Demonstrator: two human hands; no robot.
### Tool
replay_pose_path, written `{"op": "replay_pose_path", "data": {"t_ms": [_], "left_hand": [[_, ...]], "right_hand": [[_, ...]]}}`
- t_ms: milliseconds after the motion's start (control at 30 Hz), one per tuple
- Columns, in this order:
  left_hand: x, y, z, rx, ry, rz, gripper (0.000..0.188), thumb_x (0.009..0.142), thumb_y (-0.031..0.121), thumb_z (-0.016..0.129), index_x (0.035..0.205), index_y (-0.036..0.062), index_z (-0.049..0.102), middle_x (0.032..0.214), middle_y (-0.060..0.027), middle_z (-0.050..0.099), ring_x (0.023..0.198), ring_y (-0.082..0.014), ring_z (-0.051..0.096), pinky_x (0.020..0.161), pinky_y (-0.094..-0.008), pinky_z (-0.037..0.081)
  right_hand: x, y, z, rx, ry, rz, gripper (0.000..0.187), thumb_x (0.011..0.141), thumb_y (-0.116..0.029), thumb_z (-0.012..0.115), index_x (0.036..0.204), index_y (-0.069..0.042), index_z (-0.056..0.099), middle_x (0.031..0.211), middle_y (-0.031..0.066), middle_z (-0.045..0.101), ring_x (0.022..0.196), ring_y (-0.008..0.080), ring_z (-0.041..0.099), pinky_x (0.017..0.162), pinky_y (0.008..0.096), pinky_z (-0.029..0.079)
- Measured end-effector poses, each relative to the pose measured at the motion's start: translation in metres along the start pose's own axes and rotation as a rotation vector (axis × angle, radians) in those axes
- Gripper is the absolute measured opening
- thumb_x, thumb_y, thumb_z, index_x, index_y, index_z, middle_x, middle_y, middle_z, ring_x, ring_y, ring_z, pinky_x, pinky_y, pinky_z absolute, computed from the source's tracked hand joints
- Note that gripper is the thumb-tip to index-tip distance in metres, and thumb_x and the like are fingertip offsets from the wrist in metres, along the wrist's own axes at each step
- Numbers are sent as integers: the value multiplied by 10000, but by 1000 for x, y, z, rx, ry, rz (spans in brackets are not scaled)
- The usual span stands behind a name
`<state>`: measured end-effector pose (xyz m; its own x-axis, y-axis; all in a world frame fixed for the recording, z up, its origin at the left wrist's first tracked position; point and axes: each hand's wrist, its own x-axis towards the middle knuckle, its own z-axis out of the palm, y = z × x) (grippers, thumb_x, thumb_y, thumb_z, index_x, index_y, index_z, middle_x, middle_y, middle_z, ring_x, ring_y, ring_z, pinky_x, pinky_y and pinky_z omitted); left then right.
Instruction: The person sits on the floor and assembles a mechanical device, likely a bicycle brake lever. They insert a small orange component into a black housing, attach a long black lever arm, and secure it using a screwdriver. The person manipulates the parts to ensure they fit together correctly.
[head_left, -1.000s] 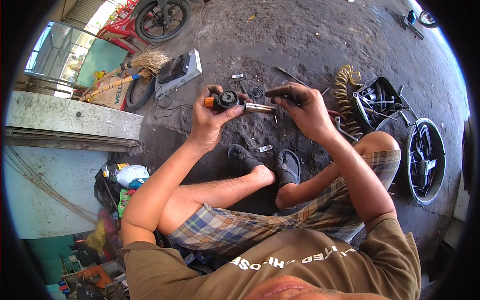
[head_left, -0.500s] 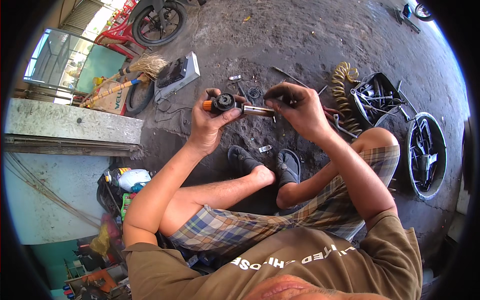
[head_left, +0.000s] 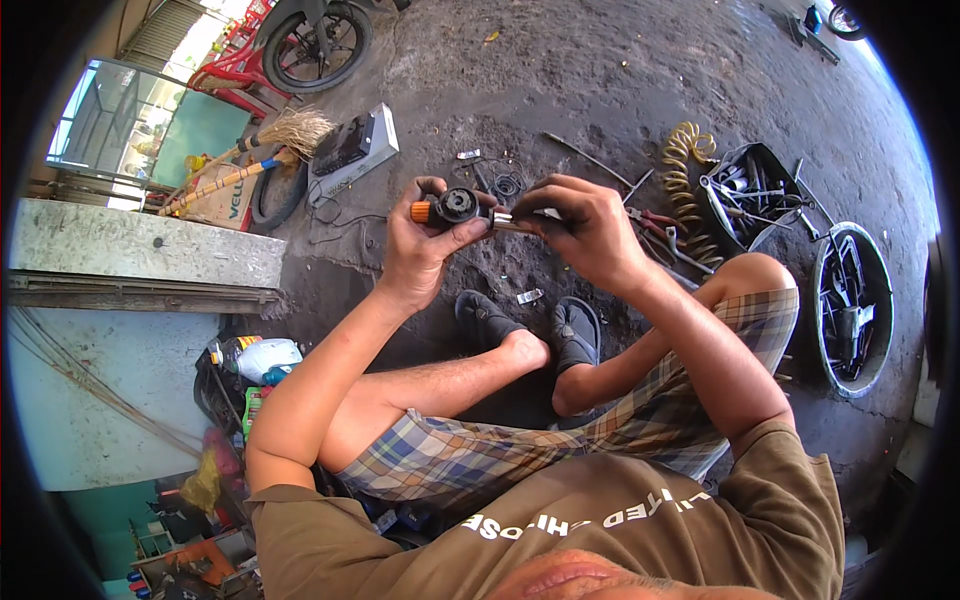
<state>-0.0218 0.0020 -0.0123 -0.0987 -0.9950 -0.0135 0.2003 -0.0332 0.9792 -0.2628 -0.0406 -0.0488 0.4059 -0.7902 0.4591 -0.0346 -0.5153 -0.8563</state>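
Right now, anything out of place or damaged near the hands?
Nothing looks damaged. The left hand grips a black part with an orange end; the right hand holds a metal piece against it. Small parts and pliers lie loose on the dirty floor.

Black part: matt rubber-like housing, glossy orange plastic end. Shaft: bright polished metal. Floor: rough, oil-stained concrete. Shorts: woven plaid cloth.

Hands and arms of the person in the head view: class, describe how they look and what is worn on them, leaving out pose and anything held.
Both the left hand and the right hand are bare: no gloves. No rings or watch show. The forearms are uncovered up to short sleeves of an olive-brown T-shirt with pale lettering across the chest.
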Motion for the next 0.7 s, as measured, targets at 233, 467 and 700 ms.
{"op": "replay_pose_path", "data": {"t_ms": [233, 467, 700], "left_hand": [[0, -4, -3, 34, -2, 9, 451, 918, -72, 791, 1193, 99, 478, 1214, -192, 742, 1170, -262, 732, 1014, -380, 619], [-1, -4, -1, 109, -27, 43, 463, 915, -59, 803, 1185, 83, 455, 1209, -206, 745, 1173, -241, 724, 1028, -360, 604], [-2, -5, -3, 174, -36, 46, 474, 907, -123, 761, 1200, 109, 469, 1251, -221, 713, 1182, -286, 730, 1040, -392, 619]], "right_hand": [[-2, 5, 5, -65, -17, -16, 258, 837, -7, 814, 1090, -18, 764, 1024, 140, 709, 938, 344, 751, 799, 424, 592], [-3, 6, 3, -126, -27, -31, 264, 817, -13, 822, 1075, -22, 764, 1004, 138, 699, 919, 361, 737, 796, 436, 589], [-5, 7, 3, -207, -36, -98, 251, 783, -17, 813, 1017, -25, 721, 980, 134, 670, 906, 382, 723, 775, 466, 583]]}}
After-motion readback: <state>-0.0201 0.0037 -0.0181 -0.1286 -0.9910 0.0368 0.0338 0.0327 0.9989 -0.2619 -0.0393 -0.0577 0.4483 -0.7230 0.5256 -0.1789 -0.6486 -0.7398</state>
